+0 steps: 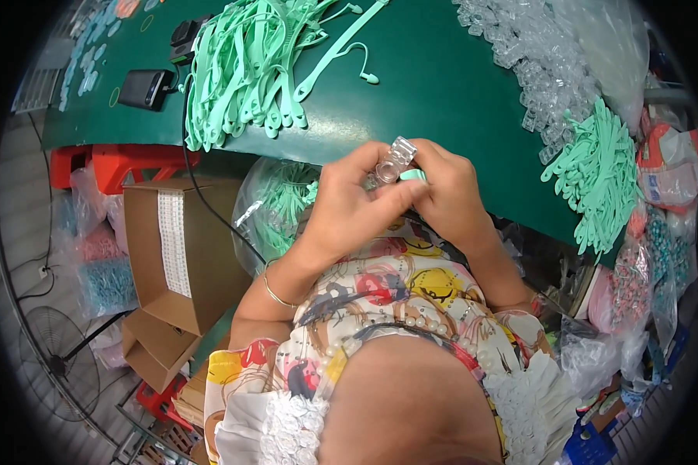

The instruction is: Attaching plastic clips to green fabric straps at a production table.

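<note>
I see both hands meeting just above the near edge of the dark green table [442, 85]. My left hand [349, 203] closes its fingers around the lower part of a small clear plastic clip [396, 157], which sticks up between the two hands. My right hand [447, 194] curls against it from the other side, fingers pinched on a mint-green plastic strap end [412, 175]; only a sliver of that end shows, and I cannot tell how it sits in the clip. A heap of mint-green straps [248, 70] lies on the table to the left, a second bunch [597, 174] to the right beside a pile of clear clips [539, 66]. Below, an open cardboard box [182, 256] stands left of my lap. The rim of the view is dark and warped.
</note>
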Motion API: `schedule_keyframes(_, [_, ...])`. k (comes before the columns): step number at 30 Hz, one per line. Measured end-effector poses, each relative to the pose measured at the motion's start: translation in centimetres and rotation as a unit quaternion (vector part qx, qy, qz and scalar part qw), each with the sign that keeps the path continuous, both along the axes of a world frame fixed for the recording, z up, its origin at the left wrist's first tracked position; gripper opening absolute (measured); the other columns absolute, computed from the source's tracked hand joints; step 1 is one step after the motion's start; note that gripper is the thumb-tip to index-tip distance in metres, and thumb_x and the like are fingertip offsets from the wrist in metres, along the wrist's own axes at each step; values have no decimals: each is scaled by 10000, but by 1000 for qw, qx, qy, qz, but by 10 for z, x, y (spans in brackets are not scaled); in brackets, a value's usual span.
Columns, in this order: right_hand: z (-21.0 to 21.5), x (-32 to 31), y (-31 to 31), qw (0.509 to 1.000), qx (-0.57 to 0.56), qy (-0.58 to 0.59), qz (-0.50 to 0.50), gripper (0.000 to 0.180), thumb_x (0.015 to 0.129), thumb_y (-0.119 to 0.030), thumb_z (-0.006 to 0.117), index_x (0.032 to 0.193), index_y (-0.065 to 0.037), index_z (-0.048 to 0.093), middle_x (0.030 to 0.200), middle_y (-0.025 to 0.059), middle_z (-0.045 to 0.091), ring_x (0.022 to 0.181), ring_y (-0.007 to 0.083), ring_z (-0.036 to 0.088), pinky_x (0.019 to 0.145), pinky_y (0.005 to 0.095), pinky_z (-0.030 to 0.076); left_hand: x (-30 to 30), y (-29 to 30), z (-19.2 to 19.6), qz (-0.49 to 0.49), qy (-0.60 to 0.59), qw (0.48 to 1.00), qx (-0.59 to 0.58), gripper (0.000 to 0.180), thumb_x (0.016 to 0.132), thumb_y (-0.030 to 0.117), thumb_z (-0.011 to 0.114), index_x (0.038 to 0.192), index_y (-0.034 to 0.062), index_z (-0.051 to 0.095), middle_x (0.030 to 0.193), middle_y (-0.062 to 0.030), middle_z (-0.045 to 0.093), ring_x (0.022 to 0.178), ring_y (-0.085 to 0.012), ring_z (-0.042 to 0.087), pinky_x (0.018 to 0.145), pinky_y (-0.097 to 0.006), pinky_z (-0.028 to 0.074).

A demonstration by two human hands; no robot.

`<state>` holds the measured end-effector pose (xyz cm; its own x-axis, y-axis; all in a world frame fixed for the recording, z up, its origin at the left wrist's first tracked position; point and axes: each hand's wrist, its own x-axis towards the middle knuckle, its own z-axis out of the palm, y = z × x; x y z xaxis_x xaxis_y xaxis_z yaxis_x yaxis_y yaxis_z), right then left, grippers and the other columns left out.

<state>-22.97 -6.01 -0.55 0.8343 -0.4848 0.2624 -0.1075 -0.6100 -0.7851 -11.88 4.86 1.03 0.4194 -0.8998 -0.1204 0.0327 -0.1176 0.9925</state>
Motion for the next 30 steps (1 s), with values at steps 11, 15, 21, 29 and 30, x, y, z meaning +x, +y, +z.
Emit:
schedule_keyframes(11, [-2,-10,-5,985,122,-118,-11,102,747,6,602,849,7,589,757,62,568,621,93,507,503,221,392,10,1,-17,-35,282,956,-77,221,868,220,523,769,23,516,681,10,475,579,-55,392,526,-196,315])
schedule_keyframes(15, [6,-2,3,987,0,-144,-73,139,690,25,638,820,-18,612,741,83,572,581,151,547,469,257,429,-2,-2,-12,-6,329,941,-78,341,908,340,424,726,53,449,559,12,350,507,-81,292,495,-219,250])
schedule_keyframes(21, [-4,0,5,971,-118,-201,-51,184,638,49,644,806,-17,617,727,85,574,574,209,575,485,273,459,-3,-1,-11,-29,394,914,-94,357,928,328,375,704,55,420,541,13,339,505,-87,290,495,-225,252])
schedule_keyframes(29, [-1,-2,6,977,-101,-177,-63,187,645,55,632,821,-3,603,718,95,572,588,198,577,494,270,455,-5,0,-16,-49,362,929,-57,371,919,348,396,695,53,424,535,12,340,490,-86,287,482,-226,252])
schedule_keyframes(30, [0,-3,6,983,-74,-154,-61,180,656,52,626,826,-3,601,717,96,574,611,188,581,511,258,452,-1,2,-16,-53,340,938,-40,338,909,327,429,722,46,451,552,11,368,499,-79,309,484,-218,261])
